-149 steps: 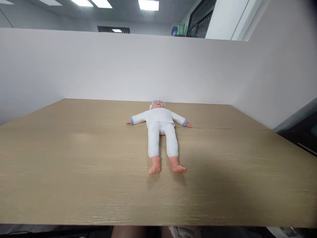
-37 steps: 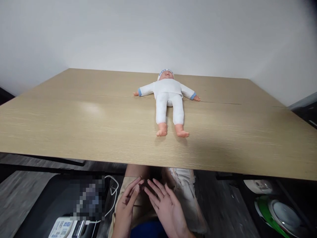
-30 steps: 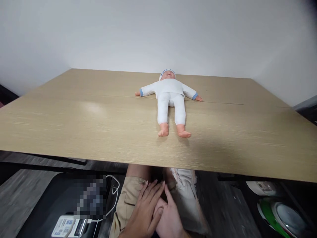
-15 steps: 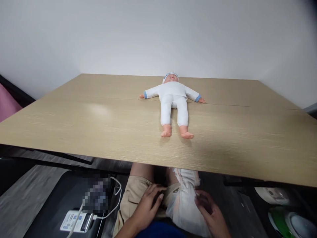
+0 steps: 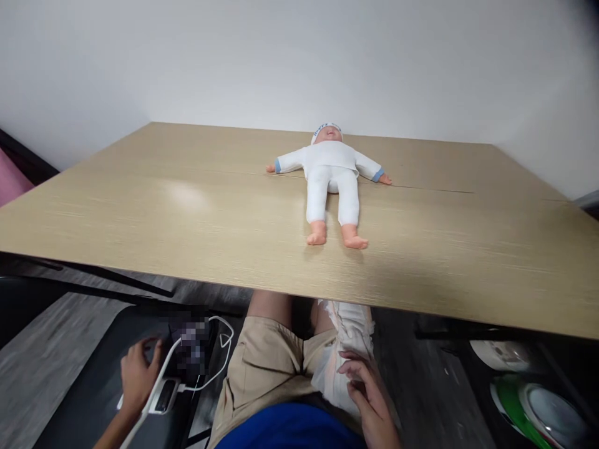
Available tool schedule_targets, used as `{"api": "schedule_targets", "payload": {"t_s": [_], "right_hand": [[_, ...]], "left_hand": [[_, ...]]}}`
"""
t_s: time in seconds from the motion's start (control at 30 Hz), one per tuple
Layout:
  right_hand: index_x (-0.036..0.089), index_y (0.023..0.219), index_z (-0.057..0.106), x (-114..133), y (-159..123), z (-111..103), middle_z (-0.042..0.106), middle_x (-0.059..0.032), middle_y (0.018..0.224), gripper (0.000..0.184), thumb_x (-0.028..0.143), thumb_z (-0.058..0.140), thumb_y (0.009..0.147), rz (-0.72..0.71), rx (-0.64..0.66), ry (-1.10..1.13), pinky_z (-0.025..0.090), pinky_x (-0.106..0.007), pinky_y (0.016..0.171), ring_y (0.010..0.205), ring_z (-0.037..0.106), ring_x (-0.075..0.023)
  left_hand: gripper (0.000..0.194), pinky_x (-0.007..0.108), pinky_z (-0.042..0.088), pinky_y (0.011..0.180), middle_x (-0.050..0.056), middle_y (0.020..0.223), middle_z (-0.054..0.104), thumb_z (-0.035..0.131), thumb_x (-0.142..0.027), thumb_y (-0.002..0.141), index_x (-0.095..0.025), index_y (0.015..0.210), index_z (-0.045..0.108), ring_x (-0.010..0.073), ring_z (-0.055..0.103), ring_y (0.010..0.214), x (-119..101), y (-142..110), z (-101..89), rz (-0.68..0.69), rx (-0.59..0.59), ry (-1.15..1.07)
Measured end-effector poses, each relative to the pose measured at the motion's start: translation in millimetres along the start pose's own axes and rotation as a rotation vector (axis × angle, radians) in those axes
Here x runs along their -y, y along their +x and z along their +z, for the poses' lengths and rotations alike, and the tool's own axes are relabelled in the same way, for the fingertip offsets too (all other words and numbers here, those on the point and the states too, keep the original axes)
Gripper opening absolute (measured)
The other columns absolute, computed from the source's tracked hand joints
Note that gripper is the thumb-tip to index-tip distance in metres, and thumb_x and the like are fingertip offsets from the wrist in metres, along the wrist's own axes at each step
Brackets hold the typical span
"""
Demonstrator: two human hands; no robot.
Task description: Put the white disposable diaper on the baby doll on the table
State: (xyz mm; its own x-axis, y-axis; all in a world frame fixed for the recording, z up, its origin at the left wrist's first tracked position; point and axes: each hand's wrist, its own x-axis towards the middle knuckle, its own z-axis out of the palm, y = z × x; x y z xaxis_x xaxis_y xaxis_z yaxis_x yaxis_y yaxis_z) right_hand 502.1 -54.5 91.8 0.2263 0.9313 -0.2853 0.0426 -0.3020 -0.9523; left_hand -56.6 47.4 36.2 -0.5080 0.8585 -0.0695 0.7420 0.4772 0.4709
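Observation:
My left hand [image 5: 138,374] is over the black chair seat [image 5: 93,349] beside me, fingers slightly bent and thumb apart, with nothing visible in it. Close to it are a white cable and a power bank [image 5: 165,396]. My right hand [image 5: 369,396] rests on or just above a white diaper [image 5: 349,330] with frilled edges, its fingers loosely apart. The diaper lies over my right thigh, partly under the table. On the table [image 5: 210,237] a baby doll [image 5: 332,181] in white clothes and a printed headband lies on its back, arms spread and feet towards me.
A blurred patch [image 5: 191,343] covers something on the chair by the cable. At lower right, under the table, are a green-and-white round object [image 5: 519,402] and a white item [image 5: 500,355]. A white wall [image 5: 299,62] stands behind the table.
My left hand has moved left from my lap to the chair. My right hand has shifted slightly left over the diaper. The view has tilted a little downward.

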Motion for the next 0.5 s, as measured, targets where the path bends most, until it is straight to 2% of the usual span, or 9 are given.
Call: {"api": "schedule_targets", "payload": {"t_s": [0.07,0.17,0.33,0.5], "right_hand": [[0.027,0.097,0.083,10,-3,10,0.071,-0.0103,0.140,0.023,0.048,0.075,0.092,-0.001,0.003,0.055,0.051,-0.039,0.102,0.139,0.056,-0.0365],[0.025,0.097,0.082,16,-4,22,0.072,-0.0108,0.136,0.023,0.047,0.080,0.090,0.029,0.036,0.118,0.049,-0.039,0.110,0.138,0.057,-0.0347],[0.023,0.099,0.083,18,-7,39,0.073,-0.0127,0.135,0.035,0.057,0.085,0.089,0.111,0.159,0.136,0.051,-0.034,0.109,0.136,0.060,-0.0330],[0.023,0.093,0.081,27,-17,64,0.074,-0.0120,0.130,0.047,0.070,0.078,0.092,0.129,0.048,0.178,0.054,-0.030,0.100,0.129,0.065,-0.0302]], "left_hand": [[0.052,0.056,0.054,0.111,0.025,0.125,0.075,0.051,-0.054,0.090,-0.012,0.116,0.068,0.0450,0.071,0.123,7,30,8.2,-0.168,0.049,-0.036],[0.053,0.050,0.058,0.104,0.024,0.121,0.077,0.048,-0.053,0.095,-0.010,0.116,0.070,0.0435,0.073,0.123,8,55,21.5,-0.248,0.106,-0.078],[0.052,0.047,0.059,0.098,0.018,0.120,0.079,0.052,-0.057,0.098,-0.013,0.117,0.073,0.0406,0.074,0.119,9,68,35.0,-0.285,0.113,-0.104],[0.060,0.049,0.058,0.092,0.020,0.119,0.079,0.058,-0.062,0.092,-0.011,0.119,0.075,0.0443,0.075,0.113,19,78,43.0,-0.346,0.097,-0.087]]}}
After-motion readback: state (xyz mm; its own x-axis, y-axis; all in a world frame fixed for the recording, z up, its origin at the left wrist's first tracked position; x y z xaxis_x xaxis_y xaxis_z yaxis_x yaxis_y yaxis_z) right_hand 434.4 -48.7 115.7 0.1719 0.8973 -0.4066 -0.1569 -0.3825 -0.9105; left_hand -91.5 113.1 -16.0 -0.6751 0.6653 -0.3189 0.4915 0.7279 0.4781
